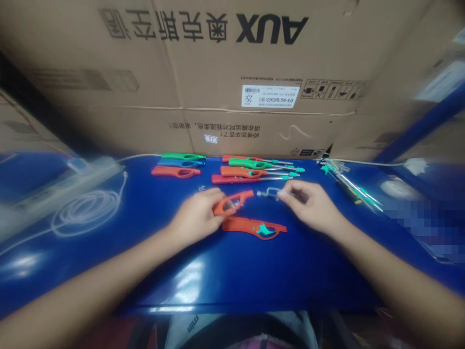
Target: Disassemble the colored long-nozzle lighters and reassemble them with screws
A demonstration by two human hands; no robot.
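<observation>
My left hand (199,211) is closed around an orange lighter casing half (232,204), its nozzle end pointing right. Some small inner parts show inside its loop, too blurred to name. Just to the right, my right hand (308,201) pinches a small greyish frame-shaped part (271,192), apart from the casing. Below my left hand lies another orange casing half (240,225) with a teal trigger (264,229) in its loop. A few tiny metal pieces (202,188) lie behind my left hand.
Several long-necked lighters (240,179) lie behind my hands. Green, blue and red casings (176,171) are at back left. Metal tubes (350,182) and a dark tool lie right. A power strip (61,194) and coiled cable (87,208) sit left. Cardboard (203,72) walls the back.
</observation>
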